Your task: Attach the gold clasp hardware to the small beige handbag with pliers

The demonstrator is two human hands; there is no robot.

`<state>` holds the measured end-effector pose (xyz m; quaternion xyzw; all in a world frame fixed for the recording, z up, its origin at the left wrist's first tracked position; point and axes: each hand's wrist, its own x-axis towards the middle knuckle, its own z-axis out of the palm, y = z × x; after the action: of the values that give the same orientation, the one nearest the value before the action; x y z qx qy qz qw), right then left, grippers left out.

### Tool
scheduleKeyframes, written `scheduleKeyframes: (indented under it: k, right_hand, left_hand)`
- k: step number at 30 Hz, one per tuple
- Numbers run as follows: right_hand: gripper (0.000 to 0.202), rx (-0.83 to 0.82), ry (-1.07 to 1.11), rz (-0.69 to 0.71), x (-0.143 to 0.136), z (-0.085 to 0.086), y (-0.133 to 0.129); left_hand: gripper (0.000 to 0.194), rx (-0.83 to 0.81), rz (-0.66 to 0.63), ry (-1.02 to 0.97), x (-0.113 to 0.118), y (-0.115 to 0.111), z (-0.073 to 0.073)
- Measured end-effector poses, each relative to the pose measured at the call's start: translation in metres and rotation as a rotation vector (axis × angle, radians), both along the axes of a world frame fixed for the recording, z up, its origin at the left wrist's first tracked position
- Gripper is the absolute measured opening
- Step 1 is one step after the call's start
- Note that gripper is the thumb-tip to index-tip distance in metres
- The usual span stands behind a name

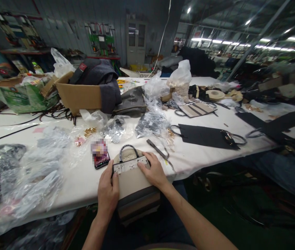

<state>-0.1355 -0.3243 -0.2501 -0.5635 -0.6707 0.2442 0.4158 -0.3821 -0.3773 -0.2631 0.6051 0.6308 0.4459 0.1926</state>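
A beige and dark handbag panel (134, 182) with a white strip along its top and a dark handle (129, 149) lies at the table's front edge, its lower part hanging over. My left hand (108, 189) grips its left edge, thumb on top. At the upper right corner my right hand (154, 170) holds the panel, thumb on the white strip. Under the handle shows a round, pale roll (128, 155). A phone (101, 154) lies left of the panel. To the right rests a narrow dark strap (157, 149).
Plastic bags with dark pieces (40, 166) cover the left of the table. Small gold metal fittings (89, 132) lie behind the phone. A black bag panel with handles (207, 135) lies to the right, a striped panel (198, 109) behind it. A cardboard box (79, 97) stands at the back.
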Motion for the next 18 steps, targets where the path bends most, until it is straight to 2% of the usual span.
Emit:
scheduleKeyframes:
  k: [6, 9, 13, 18]
  right_hand:
    - [0.053, 0.015, -0.004, 0.081, 0.003, 0.004, 0.016]
    - [0.054, 0.021, -0.027, 0.131, 0.008, 0.005, 0.026]
    - [0.057, 0.018, -0.063, 0.155, 0.015, 0.004, 0.033]
    - [0.058, 0.031, -0.11, 0.152, 0.016, 0.002, 0.032]
  left_hand:
    - [0.052, 0.087, 0.07, 0.021, 0.015, -0.003, 0.004]
    - [0.052, 0.085, 0.137, 0.043, 0.026, -0.001, 0.004]
    - [0.054, 0.054, 0.163, 0.065, 0.037, 0.001, 0.002]
    - [0.057, 0.046, 0.163, 0.07, 0.035, 0.001, 0.003]
